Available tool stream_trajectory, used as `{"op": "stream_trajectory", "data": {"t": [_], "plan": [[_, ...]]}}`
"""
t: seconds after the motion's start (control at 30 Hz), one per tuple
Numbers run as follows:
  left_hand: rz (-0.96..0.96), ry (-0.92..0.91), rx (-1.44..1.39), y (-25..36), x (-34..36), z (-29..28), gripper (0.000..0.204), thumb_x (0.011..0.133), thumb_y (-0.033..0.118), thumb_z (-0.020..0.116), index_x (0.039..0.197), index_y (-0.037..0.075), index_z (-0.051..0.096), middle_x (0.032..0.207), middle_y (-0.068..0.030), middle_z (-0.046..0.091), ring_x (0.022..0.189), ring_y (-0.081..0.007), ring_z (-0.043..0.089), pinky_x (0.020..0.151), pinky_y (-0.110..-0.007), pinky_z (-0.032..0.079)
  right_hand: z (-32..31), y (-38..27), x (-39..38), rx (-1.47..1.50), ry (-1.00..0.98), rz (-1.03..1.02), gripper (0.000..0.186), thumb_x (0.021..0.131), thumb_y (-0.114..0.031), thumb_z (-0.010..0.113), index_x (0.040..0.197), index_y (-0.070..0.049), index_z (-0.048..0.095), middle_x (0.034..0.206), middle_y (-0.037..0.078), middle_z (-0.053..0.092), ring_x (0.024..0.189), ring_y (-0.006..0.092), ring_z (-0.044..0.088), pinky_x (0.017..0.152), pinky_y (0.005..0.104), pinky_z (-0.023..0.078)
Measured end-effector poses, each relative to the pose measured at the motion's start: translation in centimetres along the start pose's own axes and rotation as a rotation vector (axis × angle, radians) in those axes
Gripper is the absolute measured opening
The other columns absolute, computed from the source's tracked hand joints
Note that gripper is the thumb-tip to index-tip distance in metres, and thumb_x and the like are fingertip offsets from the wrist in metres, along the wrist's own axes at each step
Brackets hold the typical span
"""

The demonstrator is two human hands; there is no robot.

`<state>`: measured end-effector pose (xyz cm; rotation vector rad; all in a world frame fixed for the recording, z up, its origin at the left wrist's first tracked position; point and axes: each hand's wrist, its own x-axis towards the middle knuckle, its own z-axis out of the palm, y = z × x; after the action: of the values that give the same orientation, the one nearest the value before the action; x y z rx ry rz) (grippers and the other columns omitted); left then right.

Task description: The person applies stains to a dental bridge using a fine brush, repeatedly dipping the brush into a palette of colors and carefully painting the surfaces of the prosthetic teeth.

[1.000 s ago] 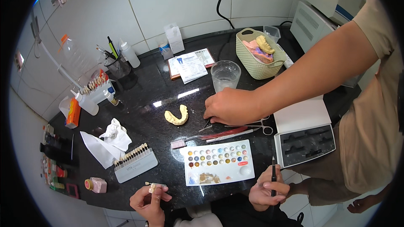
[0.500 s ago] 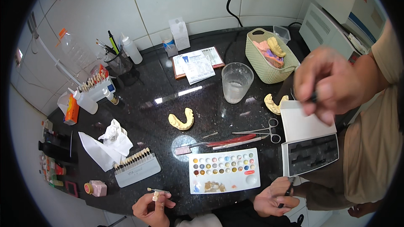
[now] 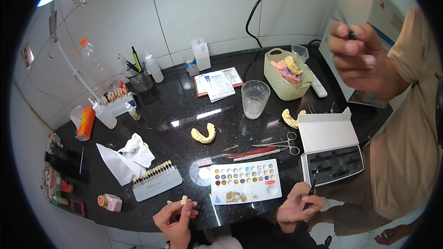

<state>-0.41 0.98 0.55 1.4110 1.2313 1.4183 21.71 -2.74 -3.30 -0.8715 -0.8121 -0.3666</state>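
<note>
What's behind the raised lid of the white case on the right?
Behind the lid, part of a yellow dental cast shows past its left edge, and slender tool-like tips show beyond its top edge. The lid covers the rest of them and anything else there.

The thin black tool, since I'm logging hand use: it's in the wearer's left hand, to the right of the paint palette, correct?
The choice of hand is wrong: the head view shows the wearer's right hand holding the thin black tool. It is indeed to the right of the paint palette.
</note>
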Motion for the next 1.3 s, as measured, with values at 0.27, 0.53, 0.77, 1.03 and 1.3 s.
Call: {"op": "stream_trajectory", "data": {"t": [0.27, 0.53, 0.77, 1.03, 1.3], "plan": [[0.012, 0.004, -0.077, 0.0, -0.2, 0.0, 0.008, 0.081, 0.000, 0.063, 0.087, -0.005, 0.063, 0.074, -0.0144, 0.066, 0.056, -0.0136, 0.063, 0.049, -0.020, 0.048, -0.2, 0.0, -0.3, -0.009, 0.024, 0.035, 0.037, 0.095, -0.040, 0.029, 0.083, -0.006, 0.039, 0.053, 0.009, 0.041, 0.046, 0.0147, 0.038, 0.044, 0.0242, 0.033], [0.049, -0.019, -0.056, 0.0, -0.3, -0.3, 0.011, 0.085, 0.005, 0.062, 0.089, -0.005, 0.063, 0.074, -0.0129, 0.066, 0.057, -0.0130, 0.062, 0.049, -0.021, 0.048, -0.4, -0.3, -0.3, 0.046, 0.027, -0.006, 0.041, 0.094, -0.046, 0.028, 0.089, -0.006, 0.035, 0.057, 0.009, 0.042, 0.047, 0.0141, 0.038, 0.041, 0.0233, 0.032], [-0.012, -0.099, -0.181, 0.4, -0.2, -0.8, 0.010, 0.082, 0.002, 0.064, 0.088, -0.006, 0.065, 0.071, -0.0143, 0.066, 0.056, -0.0144, 0.063, 0.050, -0.022, 0.050, -0.9, -0.3, 0.2, 0.085, -0.026, 0.126, 0.041, 0.093, -0.048, 0.037, 0.088, -0.008, 0.032, 0.064, 0.005, 0.037, 0.053, 0.0124, 0.036, 0.049, 0.0228, 0.033], [-0.137, -0.183, -0.497, 0.1, -0.3, -1.5, 0.009, 0.084, 0.004, 0.063, 0.087, -0.004, 0.061, 0.075, -0.0183, 0.065, 0.058, -0.0204, 0.065, 0.052, -0.028, 0.053, -1.0, -2.5, 1.0, -0.067, -0.219, 0.226, 0.020, 0.092, -0.022, 0.047, 0.092, -0.002, 0.046, 0.074, 0.004, 0.041, 0.068, 0.0133, 0.042, 0.065, 0.0249, 0.036], [-0.405, -0.736, -0.606, 1.6, -0.7, -2.0, 0.012, 0.081, 0.008, 0.066, 0.089, 0.000, 0.065, 0.106, -0.0235, 0.059, 0.087, -0.0233, 0.062, 0.075, -0.033, 0.053, -1.6, -4.2, 1.5, -0.117, -0.662, 0.058, 0.015, 0.089, -0.016, 0.053, 0.097, -0.005, 0.047, 0.089, 0.014, 0.062, 0.083, 0.0232, 0.055, 0.080, 0.0350, 0.038]]}}
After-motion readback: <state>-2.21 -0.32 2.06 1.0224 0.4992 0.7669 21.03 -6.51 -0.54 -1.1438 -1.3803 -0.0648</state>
